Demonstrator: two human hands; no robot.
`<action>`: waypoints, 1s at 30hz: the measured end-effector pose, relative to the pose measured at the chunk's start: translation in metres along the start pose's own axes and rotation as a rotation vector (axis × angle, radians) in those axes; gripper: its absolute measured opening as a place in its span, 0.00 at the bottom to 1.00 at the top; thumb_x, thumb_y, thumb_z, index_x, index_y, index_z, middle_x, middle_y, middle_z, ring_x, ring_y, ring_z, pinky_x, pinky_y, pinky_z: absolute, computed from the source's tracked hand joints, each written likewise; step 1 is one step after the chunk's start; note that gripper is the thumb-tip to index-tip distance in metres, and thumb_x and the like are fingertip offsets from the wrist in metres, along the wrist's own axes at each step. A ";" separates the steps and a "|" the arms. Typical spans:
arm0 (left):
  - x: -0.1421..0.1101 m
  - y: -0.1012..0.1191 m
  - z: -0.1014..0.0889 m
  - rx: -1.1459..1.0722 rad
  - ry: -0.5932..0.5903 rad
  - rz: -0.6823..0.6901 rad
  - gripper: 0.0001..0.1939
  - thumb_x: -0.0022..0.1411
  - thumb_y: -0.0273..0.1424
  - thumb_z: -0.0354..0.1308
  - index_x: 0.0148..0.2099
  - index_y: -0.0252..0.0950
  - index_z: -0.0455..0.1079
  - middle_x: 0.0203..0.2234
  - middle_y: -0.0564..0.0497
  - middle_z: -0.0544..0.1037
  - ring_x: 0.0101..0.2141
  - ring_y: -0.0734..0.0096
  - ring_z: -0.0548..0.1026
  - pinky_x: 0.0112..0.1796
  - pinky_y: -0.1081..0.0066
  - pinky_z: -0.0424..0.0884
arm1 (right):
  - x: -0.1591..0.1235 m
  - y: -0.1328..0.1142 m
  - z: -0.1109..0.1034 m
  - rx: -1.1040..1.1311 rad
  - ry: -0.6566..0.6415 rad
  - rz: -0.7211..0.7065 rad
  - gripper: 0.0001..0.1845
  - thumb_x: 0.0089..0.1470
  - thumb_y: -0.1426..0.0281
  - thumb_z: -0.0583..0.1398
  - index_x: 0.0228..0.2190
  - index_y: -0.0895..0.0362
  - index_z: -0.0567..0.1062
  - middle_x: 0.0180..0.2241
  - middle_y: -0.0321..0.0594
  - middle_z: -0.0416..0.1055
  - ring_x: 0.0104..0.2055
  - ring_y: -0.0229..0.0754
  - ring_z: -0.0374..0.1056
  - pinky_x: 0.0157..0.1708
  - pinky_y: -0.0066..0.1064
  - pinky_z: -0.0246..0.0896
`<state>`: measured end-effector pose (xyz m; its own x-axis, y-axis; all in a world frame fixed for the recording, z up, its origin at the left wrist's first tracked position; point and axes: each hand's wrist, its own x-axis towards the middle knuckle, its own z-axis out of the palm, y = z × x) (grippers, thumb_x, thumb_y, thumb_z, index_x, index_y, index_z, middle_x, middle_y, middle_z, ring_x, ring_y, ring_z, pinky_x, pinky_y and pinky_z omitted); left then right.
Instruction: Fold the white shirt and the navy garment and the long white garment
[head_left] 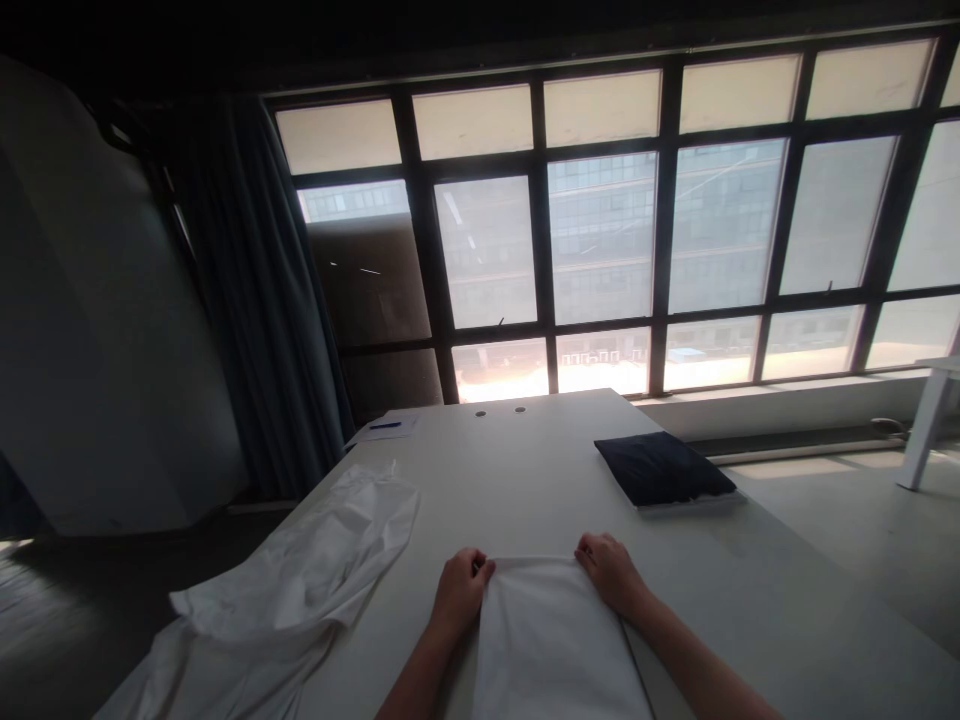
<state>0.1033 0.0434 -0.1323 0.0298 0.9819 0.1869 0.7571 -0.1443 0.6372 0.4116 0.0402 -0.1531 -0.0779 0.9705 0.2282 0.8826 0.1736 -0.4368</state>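
A white cloth [551, 640], folded into a long flat panel, lies on the white table [510, 480] in front of me. Its far left corner is pinched by my left hand [463, 588], fingers closed. My right hand [609, 572] grips the far right corner in the same way. Between the two hands the far edge runs nearly straight. The near end of the cloth passes out of the bottom of the view, and I cannot tell which kind of garment or fabric piece it is.
Crumpled white fabric [300, 580] spreads over the table's left side and hangs past its edge. A folded dark cloth [664, 468] with something white beneath lies at the right. At the far left corner is paper with a blue pen [385, 426]. Windows stand behind.
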 end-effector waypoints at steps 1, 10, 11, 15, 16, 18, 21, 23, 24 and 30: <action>0.000 0.000 -0.001 -0.002 -0.002 0.000 0.07 0.63 0.33 0.60 0.35 0.36 0.76 0.31 0.49 0.81 0.34 0.67 0.77 0.37 0.73 0.64 | 0.000 -0.002 -0.001 -0.018 0.016 0.001 0.11 0.63 0.67 0.56 0.37 0.55 0.78 0.39 0.44 0.76 0.46 0.49 0.69 0.47 0.36 0.58; -0.003 0.006 -0.011 -0.041 -0.055 0.047 0.07 0.61 0.32 0.59 0.40 0.36 0.75 0.34 0.50 0.82 0.36 0.66 0.78 0.39 0.73 0.68 | -0.029 -0.052 -0.014 -0.023 0.007 -0.196 0.18 0.64 0.66 0.54 0.52 0.54 0.75 0.57 0.47 0.70 0.59 0.51 0.64 0.63 0.45 0.51; -0.003 0.006 -0.013 -0.039 -0.056 0.052 0.07 0.62 0.31 0.58 0.41 0.36 0.75 0.35 0.50 0.82 0.36 0.67 0.78 0.40 0.73 0.68 | -0.035 -0.059 -0.009 -0.015 -0.046 -0.204 0.22 0.64 0.60 0.55 0.55 0.54 0.73 0.61 0.49 0.67 0.63 0.55 0.60 0.65 0.49 0.47; -0.001 0.008 -0.017 0.007 -0.074 0.043 0.08 0.62 0.29 0.57 0.43 0.36 0.74 0.35 0.49 0.82 0.37 0.67 0.78 0.40 0.72 0.70 | -0.052 -0.070 0.014 0.031 -0.168 -0.219 0.43 0.63 0.44 0.52 0.67 0.60 0.60 0.71 0.52 0.46 0.74 0.63 0.38 0.71 0.57 0.29; -0.001 0.009 -0.018 0.029 -0.076 0.037 0.08 0.62 0.29 0.56 0.43 0.35 0.73 0.36 0.48 0.81 0.37 0.67 0.78 0.41 0.72 0.70 | -0.054 -0.070 0.018 0.051 -0.166 -0.228 0.43 0.64 0.44 0.50 0.68 0.60 0.58 0.72 0.51 0.44 0.74 0.62 0.35 0.71 0.56 0.28; -0.005 0.016 -0.018 0.076 -0.062 0.039 0.13 0.60 0.26 0.56 0.47 0.35 0.73 0.43 0.45 0.81 0.43 0.63 0.78 0.47 0.68 0.70 | -0.054 -0.067 0.023 0.082 -0.149 -0.238 0.42 0.65 0.46 0.49 0.69 0.59 0.57 0.72 0.49 0.42 0.74 0.60 0.34 0.72 0.56 0.26; -0.023 0.034 -0.009 0.173 -0.095 0.153 0.23 0.58 0.24 0.56 0.57 0.37 0.72 0.58 0.42 0.74 0.60 0.57 0.69 0.62 0.60 0.60 | -0.052 -0.064 0.026 0.094 -0.128 -0.254 0.37 0.67 0.50 0.49 0.68 0.59 0.58 0.71 0.47 0.43 0.74 0.59 0.35 0.72 0.57 0.27; -0.041 0.046 0.004 0.248 -0.232 0.267 0.28 0.60 0.29 0.58 0.64 0.39 0.68 0.65 0.42 0.67 0.66 0.55 0.62 0.67 0.57 0.54 | -0.050 -0.064 0.026 0.094 -0.130 -0.268 0.34 0.68 0.55 0.48 0.68 0.59 0.59 0.71 0.47 0.45 0.74 0.57 0.36 0.72 0.56 0.27; -0.050 0.050 0.011 0.269 -0.312 0.301 0.31 0.62 0.34 0.58 0.67 0.38 0.65 0.68 0.41 0.63 0.68 0.53 0.59 0.68 0.56 0.52 | -0.048 -0.063 0.027 0.098 -0.136 -0.267 0.33 0.68 0.58 0.48 0.68 0.60 0.59 0.71 0.47 0.45 0.74 0.56 0.37 0.72 0.55 0.28; -0.066 0.046 0.030 0.309 -0.432 0.285 0.44 0.67 0.54 0.48 0.75 0.38 0.45 0.73 0.46 0.41 0.72 0.50 0.38 0.70 0.46 0.37 | -0.024 -0.042 0.024 0.276 0.042 -0.055 0.35 0.61 0.67 0.48 0.67 0.67 0.59 0.68 0.51 0.55 0.72 0.46 0.49 0.71 0.41 0.43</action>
<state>0.1558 -0.0243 -0.1382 0.4729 0.8800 -0.0440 0.8332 -0.4303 0.3473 0.3655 0.0138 -0.1609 -0.0981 0.9515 0.2915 0.7174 0.2706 -0.6420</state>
